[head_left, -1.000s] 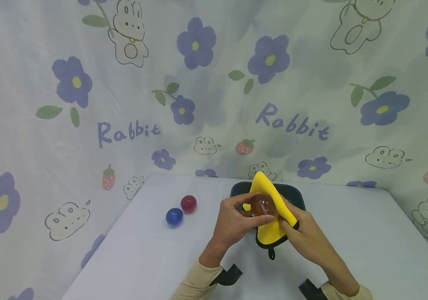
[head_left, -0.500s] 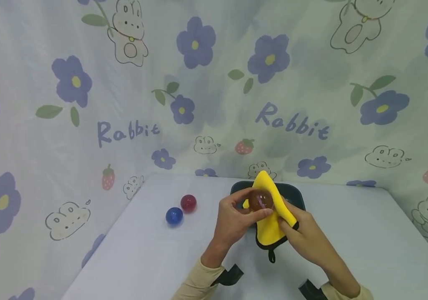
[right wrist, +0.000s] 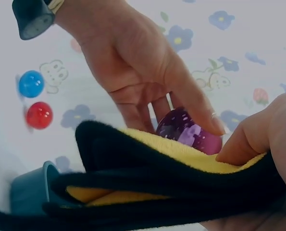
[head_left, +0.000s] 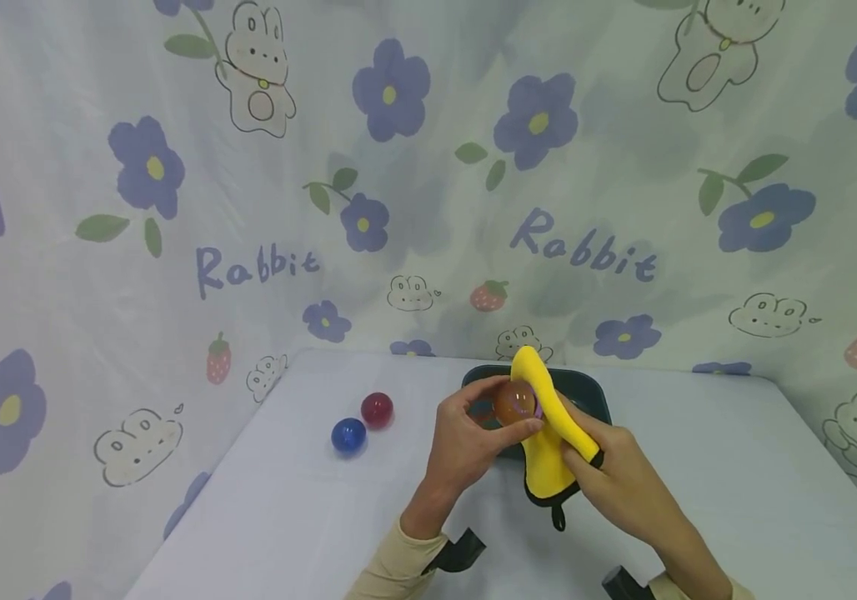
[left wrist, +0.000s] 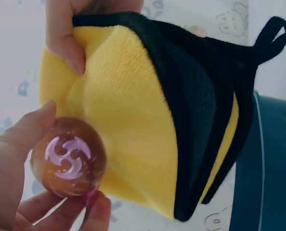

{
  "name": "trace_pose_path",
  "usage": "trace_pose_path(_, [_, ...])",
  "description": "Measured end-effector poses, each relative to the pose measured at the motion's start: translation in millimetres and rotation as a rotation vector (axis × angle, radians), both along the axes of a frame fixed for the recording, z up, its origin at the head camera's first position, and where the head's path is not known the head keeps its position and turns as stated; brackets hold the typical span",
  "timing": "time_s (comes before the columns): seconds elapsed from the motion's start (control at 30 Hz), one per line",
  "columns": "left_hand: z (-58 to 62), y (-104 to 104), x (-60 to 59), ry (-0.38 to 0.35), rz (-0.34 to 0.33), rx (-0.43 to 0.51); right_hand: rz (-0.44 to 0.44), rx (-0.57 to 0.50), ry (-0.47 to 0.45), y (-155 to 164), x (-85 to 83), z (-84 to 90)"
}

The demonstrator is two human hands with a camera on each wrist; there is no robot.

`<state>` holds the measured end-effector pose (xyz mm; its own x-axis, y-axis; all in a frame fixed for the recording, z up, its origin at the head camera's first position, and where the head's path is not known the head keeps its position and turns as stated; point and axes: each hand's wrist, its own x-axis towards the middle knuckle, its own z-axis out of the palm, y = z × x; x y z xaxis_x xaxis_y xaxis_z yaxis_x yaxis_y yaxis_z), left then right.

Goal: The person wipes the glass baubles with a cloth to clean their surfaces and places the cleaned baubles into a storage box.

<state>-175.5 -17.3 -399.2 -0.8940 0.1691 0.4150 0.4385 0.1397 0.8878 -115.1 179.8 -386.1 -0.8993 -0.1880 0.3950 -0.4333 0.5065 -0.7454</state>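
Note:
In the head view my left hand (head_left: 462, 446) holds a clear amber ball (head_left: 513, 404) between thumb and fingers. A purple three-bladed swirl shows inside this ball (left wrist: 68, 156) in the left wrist view; from the right wrist side the ball (right wrist: 183, 127) looks purple. My right hand (head_left: 619, 471) grips a folded yellow towel (head_left: 548, 467), dark on its reverse, with black edging and a hanging loop (head_left: 558, 518). The towel stands up right beside the ball, its yellow side facing it. Part of the right hand's fingers is hidden behind the towel.
A dark teal tub (head_left: 592, 390) stands on the white table (head_left: 699, 467) behind the hands, partly covered by them. To the left lie a red ball (head_left: 377, 410) and a blue ball (head_left: 348, 436), close together. A patterned curtain (head_left: 428, 192) hangs behind the table.
The amber ball has shifted a little left and its swirl has turned. The towel's lower part has swung right, now covering less of the ball. Red and blue balls stay put.

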Motion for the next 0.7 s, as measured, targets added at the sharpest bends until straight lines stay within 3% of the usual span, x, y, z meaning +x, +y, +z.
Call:
trace_pose_path(0.37, [2.4, -4.5, -2.0, -0.017, -0.03, -0.064, -0.003, 0.041, 0.144, -1.7, 1.8, 1.4])
trace_pose_path(0.53, [2.5, -6.1, -3.1, -0.016, -0.038, -0.096, 0.015, 0.05, 0.164, -1.7, -2.3, -2.2])
trace_pose_path(0.7, [1.6, -6.1, -2.4, -0.022, -0.102, -0.107, 0.023, 0.057, 0.178, -0.5, -6.6, -5.9])
